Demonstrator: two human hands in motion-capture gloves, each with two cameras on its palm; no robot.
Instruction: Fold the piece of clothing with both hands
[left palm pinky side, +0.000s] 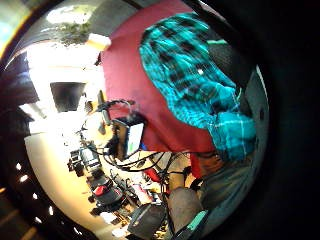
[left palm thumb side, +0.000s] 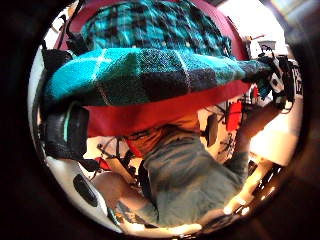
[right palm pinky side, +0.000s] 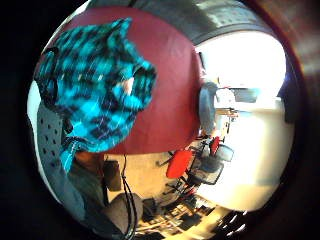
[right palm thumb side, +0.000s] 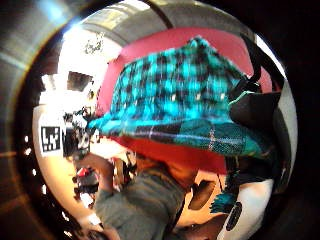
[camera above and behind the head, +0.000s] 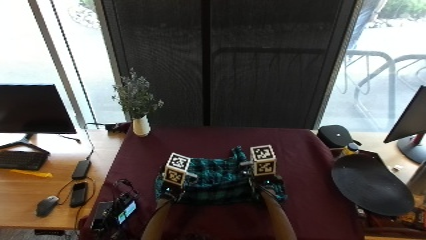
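Setting: table (camera above and behind the head: 306, 150) under a dark red cloth, before a dark slatted screen with bright windows on either side.
Left hand (camera above and behind the head: 174, 184): at the near left edge of the shirt; its fingers are hidden under the marker cube in the outside view. The thumb side palm view shows a fold of the checked cloth stretched straight across close to the palm, reaching to the other hand. Cloth gripped at this edge.
Right hand (camera above and behind the head: 264, 181): at the near right edge of the shirt, level with the left; fingers likewise hidden from above. Its thumb side palm view shows the same taut band of cloth running off from the palm. Cloth gripped at this edge.
Shirt (camera above and behind the head: 223, 180): teal and black check, bunched in the middle of the table near the person, its near edge lifted between the two hands, the far part lying on the red cloth.
Vase (camera above and behind the head: 141, 126): white, with a leafy sprig, at the far left corner of the table.
Monitor (camera above and behind the head: 34, 110): dark screen on the wooden desk to the left, well apart from the shirt.
Disc (camera above and behind the head: 369, 184): round, black, just off the table's right side.
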